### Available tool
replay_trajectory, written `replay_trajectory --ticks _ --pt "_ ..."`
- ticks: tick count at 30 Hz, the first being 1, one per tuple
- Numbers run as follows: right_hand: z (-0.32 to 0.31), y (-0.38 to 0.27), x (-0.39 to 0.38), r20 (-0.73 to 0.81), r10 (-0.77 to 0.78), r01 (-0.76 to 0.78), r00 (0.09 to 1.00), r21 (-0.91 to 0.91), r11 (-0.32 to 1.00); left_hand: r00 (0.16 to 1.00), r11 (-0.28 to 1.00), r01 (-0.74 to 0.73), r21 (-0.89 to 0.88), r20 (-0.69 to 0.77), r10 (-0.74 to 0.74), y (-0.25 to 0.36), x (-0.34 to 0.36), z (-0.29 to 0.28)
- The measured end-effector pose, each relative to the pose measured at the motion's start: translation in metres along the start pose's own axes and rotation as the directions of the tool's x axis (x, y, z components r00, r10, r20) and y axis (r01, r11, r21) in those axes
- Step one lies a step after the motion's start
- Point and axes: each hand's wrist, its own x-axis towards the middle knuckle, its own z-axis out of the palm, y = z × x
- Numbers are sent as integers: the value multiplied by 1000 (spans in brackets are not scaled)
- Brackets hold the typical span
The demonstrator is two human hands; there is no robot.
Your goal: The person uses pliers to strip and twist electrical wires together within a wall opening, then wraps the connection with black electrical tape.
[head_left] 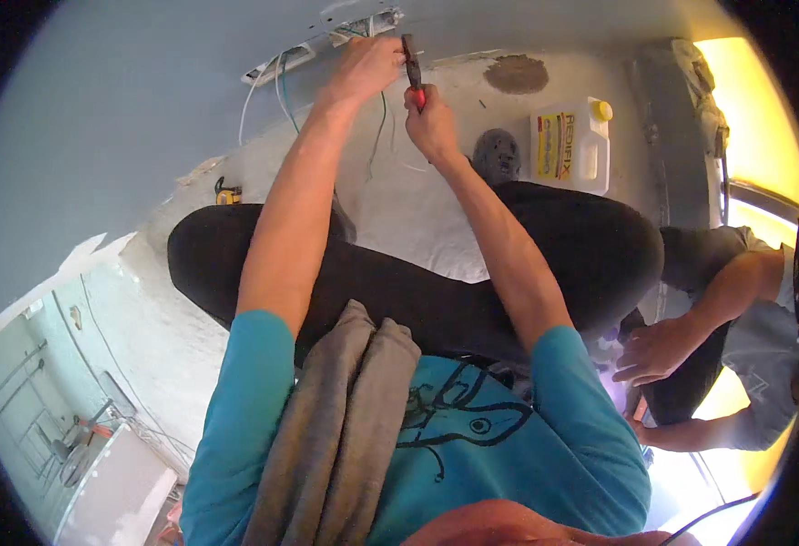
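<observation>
While right hand (432, 123) wraps fingers round red-handled pliers (412, 64) just right of wall boxes (301, 56), left hand's (367, 65) finger state: cannot tell. Wires (287, 96) hang loose from uncovered boxes; work seemingly unfinished.

saw plier-like tool (413, 75), dark head, red grip, held head-up in right hand (430, 126). saw thin white wires (278, 82) and green wires (384, 111), trailing loose and curved from two recessed wall boxes (301, 56), rough-edged, side by side. couldn't make out tool-to-wire contact.
</observation>
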Motion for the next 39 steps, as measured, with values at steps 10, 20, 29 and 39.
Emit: replay_trajectory --ticks 10,20,29,39 --pt "-6 -1 13 -11 10 -9 1000 74 997 950 986 -152 -73 265 166 -6 24 -14" --pt "-13 -6 2 193 237 -292 952 352 889 981 999 54 -9 188 -51 15 13 1" --pt "-4 0 1 166 286 -330 944 533 779 970 963 139 -233 227 -85 11 14 6" --pt "-1 -6 2 260 294 -393 920 606 692 990 915 105 -388 129 -59 -15 18 11"
